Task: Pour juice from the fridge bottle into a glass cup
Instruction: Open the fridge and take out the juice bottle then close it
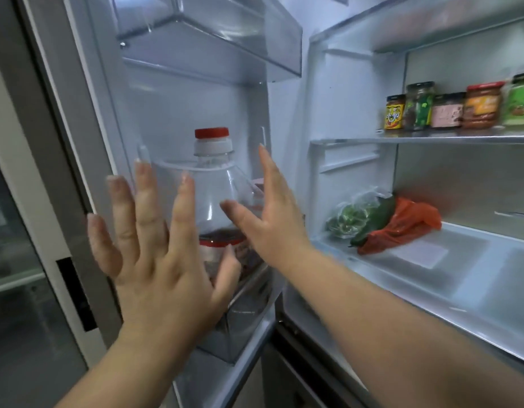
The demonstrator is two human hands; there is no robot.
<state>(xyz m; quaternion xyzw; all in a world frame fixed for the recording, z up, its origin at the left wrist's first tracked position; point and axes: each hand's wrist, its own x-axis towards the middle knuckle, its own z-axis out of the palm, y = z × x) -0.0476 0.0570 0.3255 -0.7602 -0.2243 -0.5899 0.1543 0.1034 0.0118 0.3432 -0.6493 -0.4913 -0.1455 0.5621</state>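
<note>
Count of items on view: one clear plastic bottle with a red screw cap (212,184), standing upright in the transparent door bin (243,313) of the open fridge door, left of the main compartment. Five labelled glass jars (458,106) stand in a row on the upper shelf at far right (one yellow with a tiger face, two green, one pink, one orange-red). On the shelf below lie one clear bag of green vegetables (353,216) and one orange plastic bag (402,225), touching each other.

The bottle is mostly empty: a dark reddish-brown liquid fills only the low part, its surface just above a red label band. A white collar sits beneath the cap. The shoulder is clear and domed.

My left hand (154,254) is spread flat, fingers wide apart, held in front of the bottle's left side; I cannot tell if the thumb touches it. My right hand (269,210) is likewise spread, palm facing left, near the bottle's right side, thumb crossing in front of it. Neither hand is closed around anything.
</note>
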